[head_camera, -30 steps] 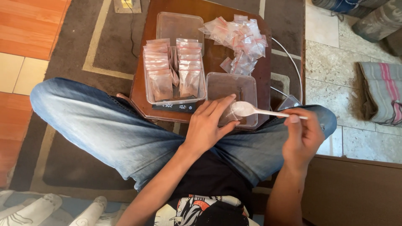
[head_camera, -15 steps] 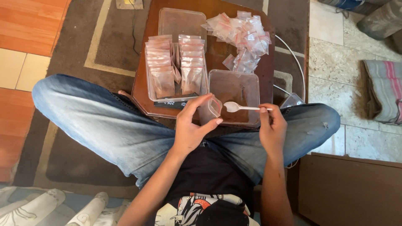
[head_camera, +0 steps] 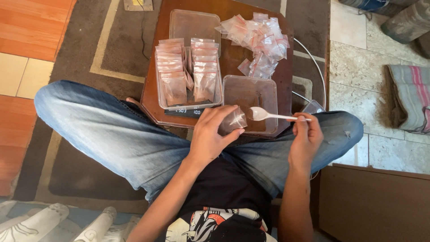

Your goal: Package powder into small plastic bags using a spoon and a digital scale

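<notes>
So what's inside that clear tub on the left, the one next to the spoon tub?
The clear tub holds two rows of small filled bags, standing packed one behind another, with brown powder showing in the front ones. The rear bags' contents and the tub floor are covered.

Left hand (head_camera: 210, 134) holds small bag (head_camera: 233, 121); right hand (head_camera: 305, 134) holds spoon (head_camera: 268, 115).

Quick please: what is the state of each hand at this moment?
Left hand: closed on a small clear plastic bag.
Right hand: closed on a white plastic spoon, bowl at the bag's mouth.
</notes>
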